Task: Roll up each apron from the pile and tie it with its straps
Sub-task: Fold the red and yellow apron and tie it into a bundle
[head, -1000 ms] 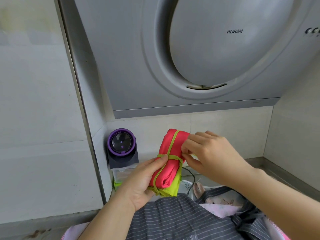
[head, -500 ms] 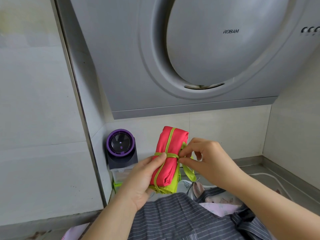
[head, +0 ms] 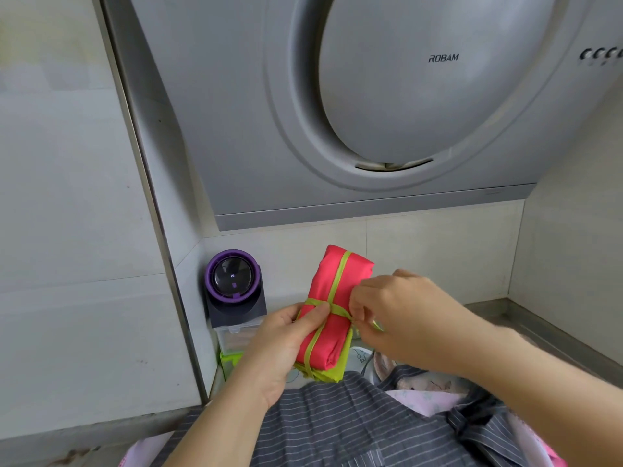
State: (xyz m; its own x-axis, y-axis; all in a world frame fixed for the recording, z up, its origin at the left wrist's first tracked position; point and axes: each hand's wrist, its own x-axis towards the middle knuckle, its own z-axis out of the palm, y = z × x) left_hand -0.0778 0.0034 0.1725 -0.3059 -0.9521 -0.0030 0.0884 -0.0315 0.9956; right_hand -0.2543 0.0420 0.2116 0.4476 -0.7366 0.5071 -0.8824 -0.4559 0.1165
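**Pink apron roll held between both hands**

At far left, a purple-rimmed round gadget on a dark base point(head: 233, 284) stands by the wall. The left hand point(head: 283, 345) grips the rolled pink fabric apron point(head: 332, 308), its thumb pressed on the crossing of the lime-green straps point(head: 337, 281). The roll is held tilted, in the air above the grey striped apron point(head: 337, 426) that tops the pile. The right hand point(head: 397, 318) pinches a strap at the roll's right edge.
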